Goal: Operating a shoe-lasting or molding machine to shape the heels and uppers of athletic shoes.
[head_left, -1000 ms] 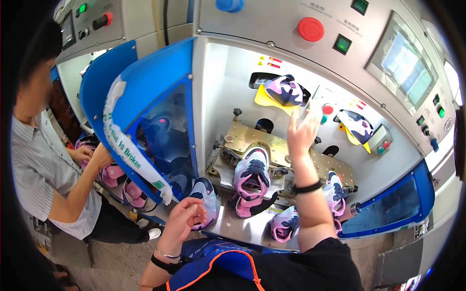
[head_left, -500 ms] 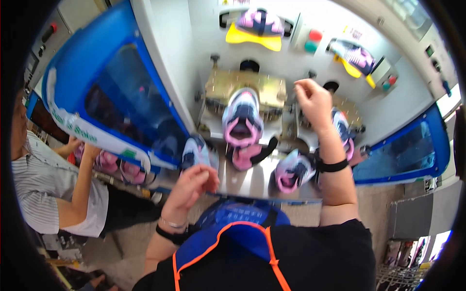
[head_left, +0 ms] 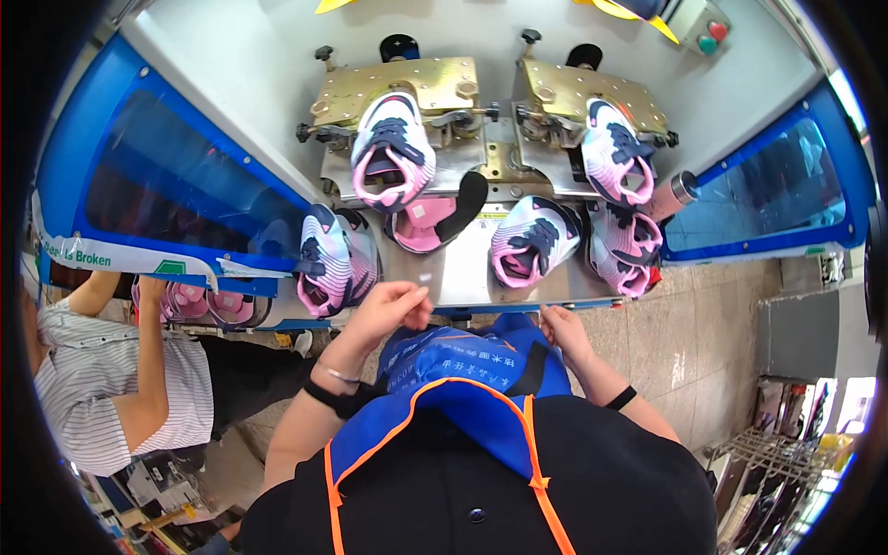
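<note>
Lying ahead and slightly left of the right hand [head_left: 561, 331], the white-and-pink sneaker [head_left: 535, 242] rests on the steel desk [head_left: 467, 264], its long axis running away from the person, pink-lined heel nearest. The left hand [head_left: 393, 310] is farther from it, near the left pair of sneakers [head_left: 322, 264]. Both hands have fingers curled; whether the fingertips meet, I cannot tell. The uppers look like soft, ribbed mesh; behind stand flat, brassy bolted plates [head_left: 444, 81].

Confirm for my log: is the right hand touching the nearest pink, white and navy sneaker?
Apart: head view shows grey metal shelf between right hand and sneaker.
</note>
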